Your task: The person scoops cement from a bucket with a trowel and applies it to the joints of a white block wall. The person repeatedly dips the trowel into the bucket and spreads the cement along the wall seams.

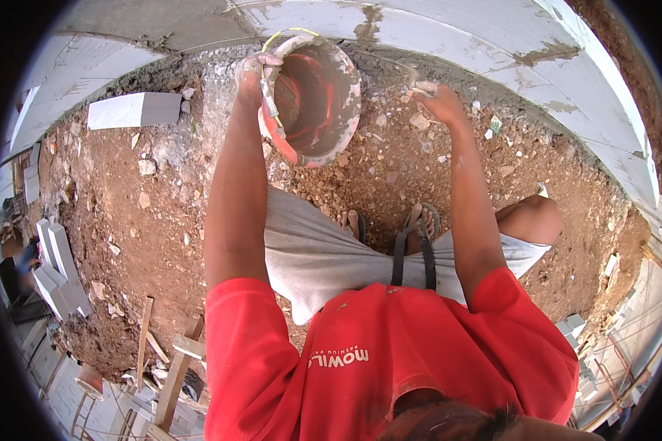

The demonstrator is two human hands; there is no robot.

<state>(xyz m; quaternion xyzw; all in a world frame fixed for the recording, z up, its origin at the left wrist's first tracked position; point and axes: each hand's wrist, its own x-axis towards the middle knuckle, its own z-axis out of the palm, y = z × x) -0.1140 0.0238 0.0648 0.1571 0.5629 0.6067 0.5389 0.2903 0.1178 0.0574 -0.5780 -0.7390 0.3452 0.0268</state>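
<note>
L hand (pixel 254 71) gripping grey-smeared bucket (pixel 324 92) at rim; R hand (pixel 439 105) nr wht wall (pixel 485 48), grip unclear; wht block (pixel 129 111) on dirt (pixel 169 220).

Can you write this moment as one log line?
left hand: on bucket rim; right hand: grip unclear; bucket: grey-smeared inside; pale block: left of bucket
</note>
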